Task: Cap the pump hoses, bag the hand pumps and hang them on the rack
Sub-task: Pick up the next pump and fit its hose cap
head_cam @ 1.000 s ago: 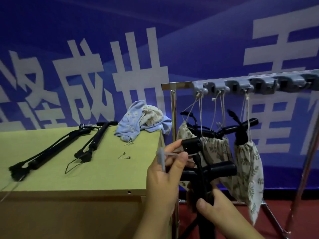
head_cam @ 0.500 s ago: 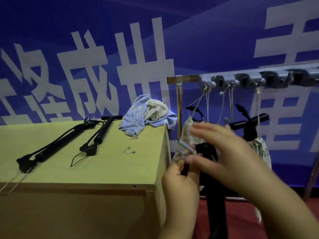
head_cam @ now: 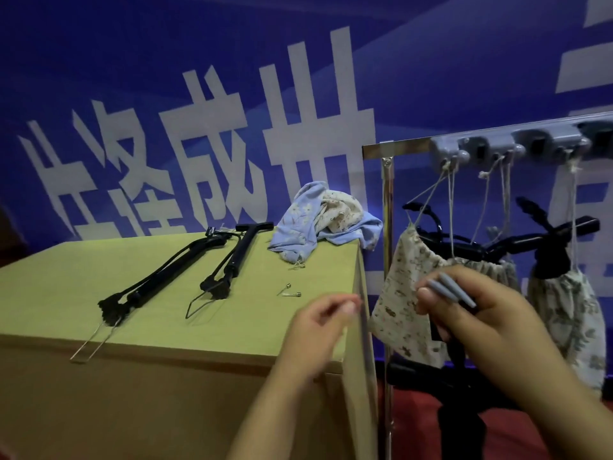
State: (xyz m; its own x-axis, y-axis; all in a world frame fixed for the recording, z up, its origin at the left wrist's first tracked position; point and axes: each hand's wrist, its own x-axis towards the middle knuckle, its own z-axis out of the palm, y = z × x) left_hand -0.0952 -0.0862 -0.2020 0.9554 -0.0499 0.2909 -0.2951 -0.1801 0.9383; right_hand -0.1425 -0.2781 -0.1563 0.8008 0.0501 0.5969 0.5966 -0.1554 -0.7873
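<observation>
1. Hand pump (head_cam: 461,376) in work: black, held low and right of the cardboard box (head_cam: 166,327), in front of the rack (head_cam: 386,227). Only its crossbar handle and part of the shaft show below the right hand (head_cam: 474,313); the hose end is hidden.
2. Right hand: fingers curled, pinching two grey tapered caps (head_cam: 449,288) between thumb and fingertips. Whether it also grips the pump shaft, I can't tell.
3. Left hand (head_cam: 321,318): over the box's near right corner, fingers loosely curled, thumb and forefinger tips close together. It's blurred, so I can't tell if anything is pinched there.
4. Step, as I read it: capping this pump's hose. Do it well by steadying the hose end with the left hand, passing one cap at a time, seating it straight, and keeping the spare pinched so it doesn't drop.
5. Two more black hand pumps (head_cam: 232,257) lie on the box top, unbagged, wire feet pointing near. Small metal needles (head_cam: 292,292) lie loose to their right.
6. Spare drawstring bags (head_cam: 326,217) sit heaped at the far right corner of the box.
7. Bagged pumps (head_cam: 431,293) already hang by cords from the grey hook strip (head_cam: 497,146), handles sticking out. So the job looks partly done.
</observation>
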